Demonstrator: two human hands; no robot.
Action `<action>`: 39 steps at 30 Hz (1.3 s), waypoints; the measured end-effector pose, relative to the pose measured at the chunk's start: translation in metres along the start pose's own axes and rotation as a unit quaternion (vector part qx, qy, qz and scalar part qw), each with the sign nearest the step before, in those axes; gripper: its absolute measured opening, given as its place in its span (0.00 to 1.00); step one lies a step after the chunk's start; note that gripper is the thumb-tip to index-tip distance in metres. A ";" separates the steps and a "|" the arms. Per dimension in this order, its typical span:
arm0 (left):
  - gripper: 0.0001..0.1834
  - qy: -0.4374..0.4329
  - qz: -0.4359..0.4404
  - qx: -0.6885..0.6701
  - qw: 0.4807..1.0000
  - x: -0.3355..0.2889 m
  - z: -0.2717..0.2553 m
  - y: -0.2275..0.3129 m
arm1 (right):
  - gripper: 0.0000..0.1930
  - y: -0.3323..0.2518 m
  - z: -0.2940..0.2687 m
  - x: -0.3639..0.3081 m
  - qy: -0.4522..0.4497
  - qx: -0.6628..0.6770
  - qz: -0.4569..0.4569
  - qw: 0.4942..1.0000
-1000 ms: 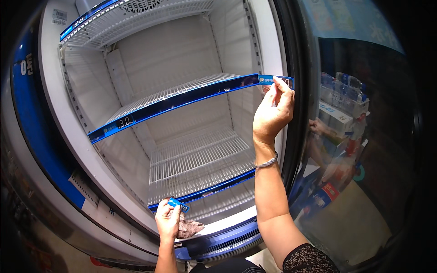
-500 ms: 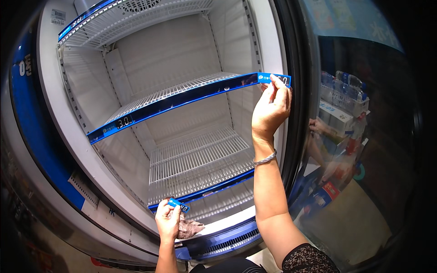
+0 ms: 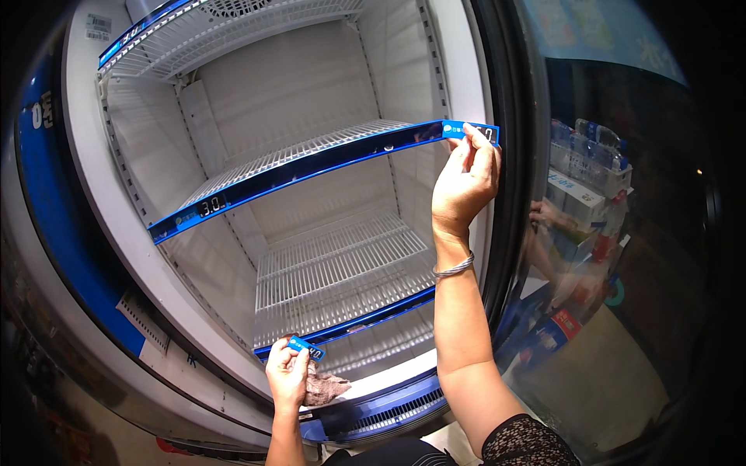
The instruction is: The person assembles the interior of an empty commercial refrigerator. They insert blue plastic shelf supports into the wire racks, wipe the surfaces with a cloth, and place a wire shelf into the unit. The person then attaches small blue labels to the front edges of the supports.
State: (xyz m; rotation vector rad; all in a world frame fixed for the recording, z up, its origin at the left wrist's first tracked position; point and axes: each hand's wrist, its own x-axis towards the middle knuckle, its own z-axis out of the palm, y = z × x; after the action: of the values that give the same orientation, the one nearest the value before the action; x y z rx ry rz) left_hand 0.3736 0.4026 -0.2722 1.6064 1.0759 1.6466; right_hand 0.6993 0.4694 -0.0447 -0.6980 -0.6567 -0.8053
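Fingers (image 3: 483,161) of the right hand (image 3: 464,190) pinch a blue label (image 3: 453,129) at the middle shelf's (image 3: 303,153) front-right corner; the left hand (image 3: 287,378) pinches another label (image 3: 305,346) near the lower shelf's (image 3: 342,283) front-left.

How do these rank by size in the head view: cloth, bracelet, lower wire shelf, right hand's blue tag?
Largest to smallest:
1. Lower wire shelf
2. Cloth and blue tag: too alike to rank; the right hand hides part of the tag
3. Bracelet
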 end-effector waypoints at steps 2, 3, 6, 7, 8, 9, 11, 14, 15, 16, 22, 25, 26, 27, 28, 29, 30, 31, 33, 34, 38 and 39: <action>0.04 -0.002 0.003 -0.002 1.000 -0.001 0.001 0.006 | 0.10 -0.002 -0.002 0.000 -0.011 0.007 0.005 1.000; 0.04 -0.003 0.004 -0.003 1.000 -0.001 0.002 0.008 | 0.10 -0.001 -0.002 -0.001 -0.011 0.014 0.012 1.000; 0.03 -0.001 -0.005 -0.013 1.000 -0.001 0.000 0.006 | 0.09 -0.002 -0.001 0.000 -0.014 0.033 0.029 0.999; 0.03 0.000 -0.003 -0.008 1.000 0.000 0.000 0.005 | 0.09 -0.002 -0.002 0.001 -0.016 0.034 0.033 0.999; 0.03 0.001 0.000 -0.003 1.000 0.000 0.000 0.002 | 0.09 -0.003 -0.003 0.001 -0.018 0.035 0.037 0.999; 0.03 0.002 0.002 0.003 1.000 0.000 0.000 0.001 | 0.09 -0.003 -0.002 0.001 -0.013 0.031 0.036 0.999; 0.03 -0.002 0.002 0.006 1.000 0.000 0.000 0.001 | 0.09 -0.004 0.000 -0.001 -0.004 0.019 0.033 0.999; 0.03 -0.003 0.009 0.008 1.000 0.000 0.003 0.008 | 0.10 -0.002 0.000 0.001 -0.004 0.032 0.031 0.999; 0.03 -0.003 0.013 0.009 1.000 0.000 0.004 0.011 | 0.10 -0.002 -0.001 0.001 -0.003 0.028 0.025 0.999; 0.03 -0.004 0.009 0.002 1.000 0.000 0.004 0.013 | 0.10 -0.001 -0.001 0.000 -0.003 0.023 0.019 1.000; 0.03 -0.005 0.017 0.012 1.000 0.000 -0.001 0.003 | 0.10 -0.002 -0.002 -0.002 -0.010 0.012 0.015 1.000; 0.04 -0.007 0.021 0.019 1.000 0.000 0.000 0.004 | 0.10 -0.001 -0.002 -0.002 -0.010 0.014 0.019 1.000; 0.05 -0.006 0.024 0.023 0.999 0.000 0.000 0.003 | 0.10 0.000 -0.002 -0.002 -0.011 0.015 0.020 1.000; 0.05 -0.005 0.027 0.027 0.999 0.001 -0.001 0.002 | 0.11 -0.001 -0.002 -0.002 -0.013 0.020 0.024 0.999; 0.05 -0.006 0.014 0.022 1.000 0.001 -0.001 0.004 | 0.11 -0.002 -0.002 -0.001 -0.013 0.025 0.030 0.999; 0.05 -0.003 0.011 0.021 1.000 0.000 -0.002 0.002 | 0.11 -0.002 -0.003 -0.001 -0.014 0.030 0.035 0.999; 0.05 0.000 0.009 0.020 1.000 0.000 -0.002 -0.001 | 0.11 -0.002 -0.003 -0.001 -0.015 0.033 0.037 0.999; 0.05 0.002 0.008 0.018 1.000 0.001 -0.002 -0.002 | 0.11 -0.003 -0.002 -0.001 -0.015 0.035 0.039 0.998; 0.05 0.002 0.004 0.019 1.000 0.000 -0.002 0.000 | 0.11 -0.003 -0.003 0.000 -0.016 0.041 0.043 0.998; 0.05 0.002 0.002 0.019 1.000 0.000 -0.002 0.000 | 0.10 -0.003 -0.003 0.000 -0.017 0.043 0.044 0.998; 0.05 0.002 0.004 0.011 1.000 0.000 -0.001 0.000 | 0.10 0.000 -0.003 0.000 -0.018 0.059 0.045 0.997; 0.06 0.003 0.001 0.006 1.000 0.000 0.000 0.001 | 0.10 -0.001 -0.003 0.001 -0.019 0.055 0.047 0.997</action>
State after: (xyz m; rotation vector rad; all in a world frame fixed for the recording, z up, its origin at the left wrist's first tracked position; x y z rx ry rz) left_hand 0.3737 0.4018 -0.2715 1.6125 1.0893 1.6498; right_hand 0.7001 0.4662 -0.0459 -0.6413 -0.6927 -0.6659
